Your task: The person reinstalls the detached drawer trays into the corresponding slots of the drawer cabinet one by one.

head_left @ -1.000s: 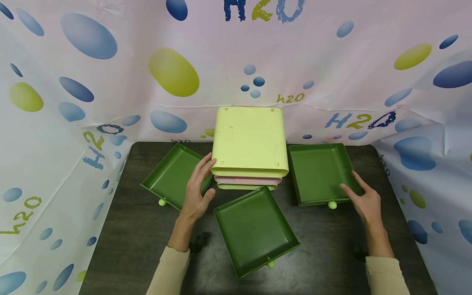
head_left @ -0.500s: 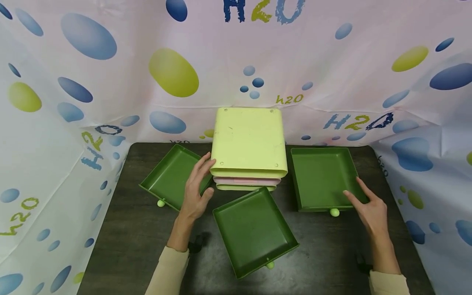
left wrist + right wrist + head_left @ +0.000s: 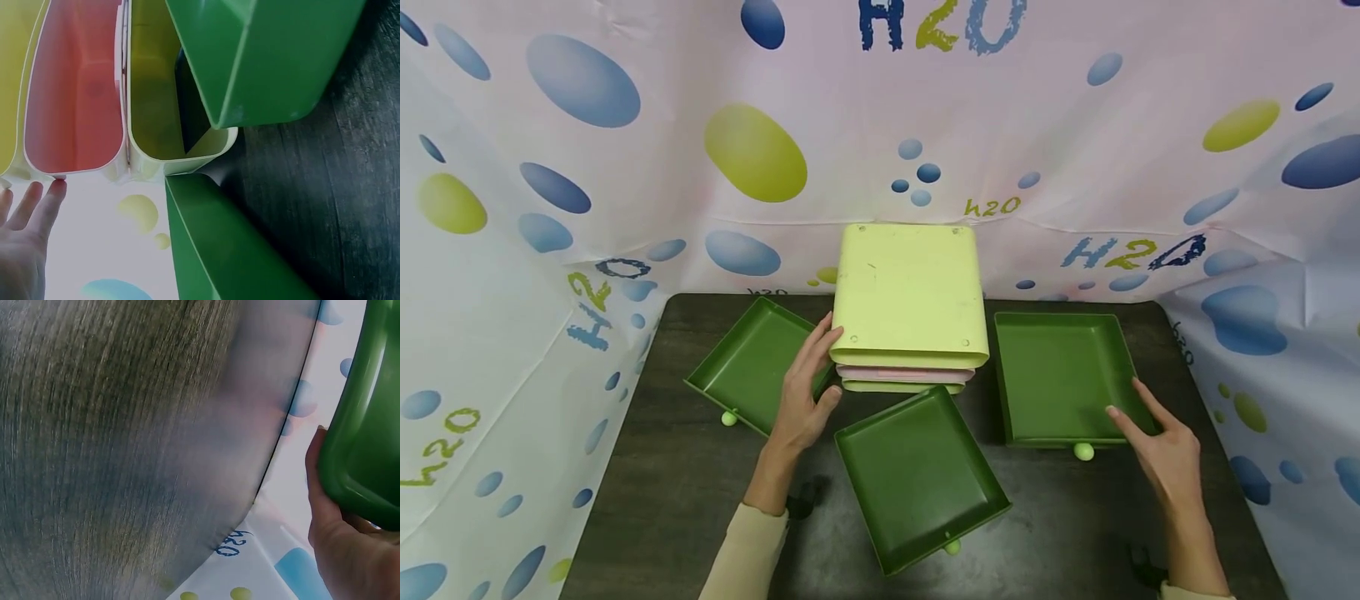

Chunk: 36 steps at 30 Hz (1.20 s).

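Observation:
My right hand point(image 3: 1172, 458) pinches the right side of a green drawer point(image 3: 1063, 379) near its front corner, thumb over the wall. In the right wrist view this drawer point(image 3: 375, 437) appears off the tabletop. It has a light-green ball knob point(image 3: 1083, 452) on its front. With fingers extended, my left hand point(image 3: 805, 400) touches the left side of a yellow-green drawer cabinet point(image 3: 910, 292). Its stacked open compartments, including a pink compartment point(image 3: 75, 94), show in the left wrist view. A second green drawer point(image 3: 921, 479) lies askew before the cabinet.
Another green drawer point(image 3: 741, 358) lies angled at the cabinet's left, partly behind my left hand. The dark wood-grain table point(image 3: 647, 500) is bordered at the back and sides by a spotted curtain point(image 3: 647, 167).
My right hand has drawn the right-hand drawer toward me and slightly right, away from the cabinet. The left hand stays at the cabinet's side.

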Motion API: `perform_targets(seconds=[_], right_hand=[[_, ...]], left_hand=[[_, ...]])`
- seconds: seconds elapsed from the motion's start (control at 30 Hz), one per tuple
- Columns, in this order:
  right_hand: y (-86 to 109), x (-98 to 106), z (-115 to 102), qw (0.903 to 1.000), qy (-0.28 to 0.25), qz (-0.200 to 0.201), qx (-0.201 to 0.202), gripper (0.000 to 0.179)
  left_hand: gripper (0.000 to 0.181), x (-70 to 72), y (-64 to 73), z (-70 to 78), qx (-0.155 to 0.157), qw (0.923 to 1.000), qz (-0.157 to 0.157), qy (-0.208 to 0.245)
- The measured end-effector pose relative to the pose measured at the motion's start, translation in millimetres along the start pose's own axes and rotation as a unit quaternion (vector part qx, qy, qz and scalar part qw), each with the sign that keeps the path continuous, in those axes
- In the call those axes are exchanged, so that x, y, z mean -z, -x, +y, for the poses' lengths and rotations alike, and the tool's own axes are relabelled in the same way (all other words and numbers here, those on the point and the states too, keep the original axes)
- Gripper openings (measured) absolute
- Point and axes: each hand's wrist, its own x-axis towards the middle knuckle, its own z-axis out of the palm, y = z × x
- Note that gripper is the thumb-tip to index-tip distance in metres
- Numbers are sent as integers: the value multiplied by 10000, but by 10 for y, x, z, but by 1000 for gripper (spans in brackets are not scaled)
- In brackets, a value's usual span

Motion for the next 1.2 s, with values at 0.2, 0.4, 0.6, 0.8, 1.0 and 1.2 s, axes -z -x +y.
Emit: perform_targets(seconds=[0.2, 0.4, 0.6, 0.8, 1.0, 1.2], right_hand=[[43, 52, -36, 9996, 76, -257, -120, 68], [123, 95, -106, 9985, -178, -351, -381, 72], [184, 103, -146, 9967, -389, -331, -629, 74], [219, 135, -180, 9964, -352, -219, -739, 73], [266, 189, -206, 9957, -198, -155, -888, 75], [322, 235, -253, 9947, -96, -77, -1022, 76]], left_hand=[[82, -9, 6, 9, 73, 10000, -51, -32], [83, -25, 16, -5, 84, 9999, -56, -37], [83, -25, 48, -11, 139, 9999, -32, -90], [82, -32, 37, -13, 105, 9999, -21, -70], [82, -33, 46, -11, 96, 9999, -22, -134], [82, -33, 50, 6, 186, 9997, -39, -121]])
